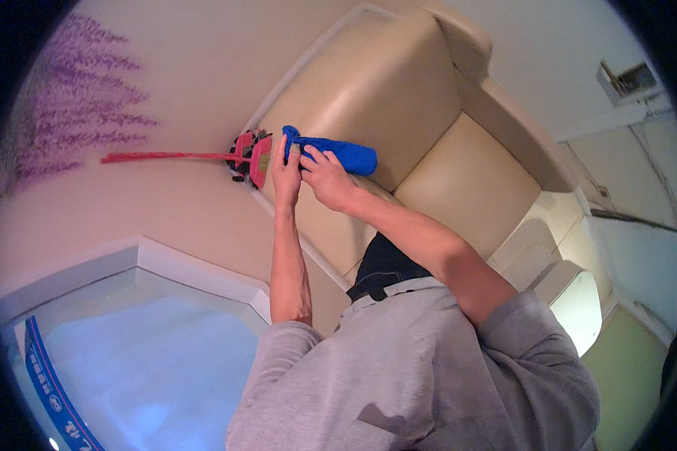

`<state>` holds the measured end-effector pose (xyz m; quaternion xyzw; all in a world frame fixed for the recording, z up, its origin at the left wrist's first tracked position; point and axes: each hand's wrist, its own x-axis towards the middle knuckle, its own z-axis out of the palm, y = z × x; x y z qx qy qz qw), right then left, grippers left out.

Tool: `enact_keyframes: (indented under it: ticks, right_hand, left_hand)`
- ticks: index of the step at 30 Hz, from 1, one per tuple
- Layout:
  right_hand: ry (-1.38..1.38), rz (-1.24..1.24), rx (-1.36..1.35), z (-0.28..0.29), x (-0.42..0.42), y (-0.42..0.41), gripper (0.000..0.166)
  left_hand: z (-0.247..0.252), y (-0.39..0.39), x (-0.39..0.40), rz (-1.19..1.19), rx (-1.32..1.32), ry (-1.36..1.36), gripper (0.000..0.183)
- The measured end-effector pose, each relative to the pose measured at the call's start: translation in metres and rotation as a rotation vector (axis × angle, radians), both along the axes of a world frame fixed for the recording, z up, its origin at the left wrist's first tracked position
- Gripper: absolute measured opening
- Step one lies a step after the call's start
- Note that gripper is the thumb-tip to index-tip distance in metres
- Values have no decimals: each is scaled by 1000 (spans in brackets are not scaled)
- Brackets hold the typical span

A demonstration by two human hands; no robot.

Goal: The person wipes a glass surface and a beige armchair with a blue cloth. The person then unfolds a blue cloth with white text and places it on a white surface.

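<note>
In the middle of the head view, a bright blue, cloth-like bundle [354, 156] lies in front of both my hands. One of its ends is bunched into a knot-like shape. My left hand [286, 181] grips it near that bunched end, fingers pointing away from me. With bent fingers, my right hand [332, 181] holds the side of the bundle close by. A small pale greenish patch [295, 150] shows between the hands; I cannot tell what it is. The palms and part of the bundle's underside are hidden.
A beige leather-like sofa [383, 84] stands ahead. Left of my hands are a red pole [169, 157] and a pink broom-like head [259, 160] by the wall. A window frame [141, 253] is at lower left; a white-topped piece of furniture [581, 313] is at right.
</note>
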<state>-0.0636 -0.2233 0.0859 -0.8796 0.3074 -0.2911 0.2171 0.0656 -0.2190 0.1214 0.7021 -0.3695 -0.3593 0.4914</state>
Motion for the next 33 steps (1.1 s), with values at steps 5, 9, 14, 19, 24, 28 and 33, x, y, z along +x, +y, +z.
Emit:
enact_keyframes:
  ticks: [5, 9, 14, 19, 24, 28, 33]
  right_hand:
    - [-42, -40, 46, 9, -29, 18, 32]
    - [-36, -65, 39, 5, -47, 31, 30]
    - [-196, -110, 28, -8, -75, 51, 21]
    - [-372, -65, 254, -22, -97, 57, 20]
    - [-529, -124, 769, -28, -151, 74, 26]
    - [-904, -289, 1188, -39, -183, 96, 27]
    - [-1525, -322, 1541, -40, -229, 98, 30]
  left_hand:
    - [-28, 2, 6, -175, -102, -491, 44]
    - [-39, 14, -5, -190, -150, -642, 42]
    - [-41, 41, -44, -139, -104, -687, 41]
    - [-40, 71, -67, -245, -166, -915, 38]
    - [-12, 94, -131, -439, -120, -1009, 30]
    - [-20, 83, -148, -661, -18, -363, 37]
    - [-44, 62, -174, -693, 410, 462, 58]
